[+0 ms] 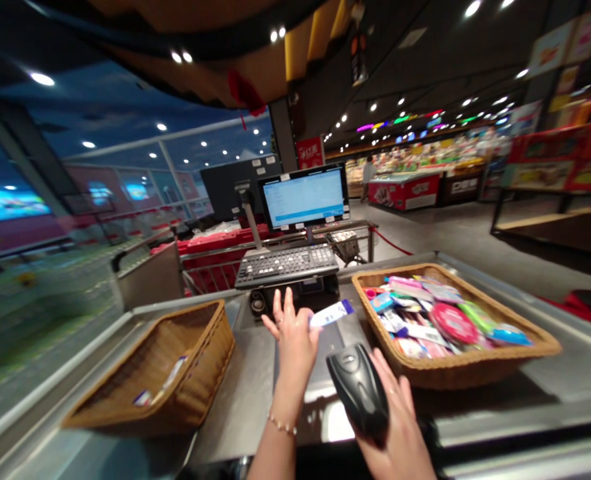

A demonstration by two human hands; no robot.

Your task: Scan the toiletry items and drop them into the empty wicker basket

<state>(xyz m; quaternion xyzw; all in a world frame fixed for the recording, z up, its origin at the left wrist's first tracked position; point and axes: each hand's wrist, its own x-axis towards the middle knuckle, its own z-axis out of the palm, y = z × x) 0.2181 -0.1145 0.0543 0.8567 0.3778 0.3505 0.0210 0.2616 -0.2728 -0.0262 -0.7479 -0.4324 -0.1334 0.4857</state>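
The left hand pinches a small white-and-blue packet, the right hand closes around a black barcode scanner, the right wicker basket is full, and the left wicker basket has only few packets.

Red sign on pillar: white characters, likely Chinese, too blurred to read. Monitor screen: lines of text, too small. Blue-white packet: label blurred. Handheld scanner: small logo, unreadable.
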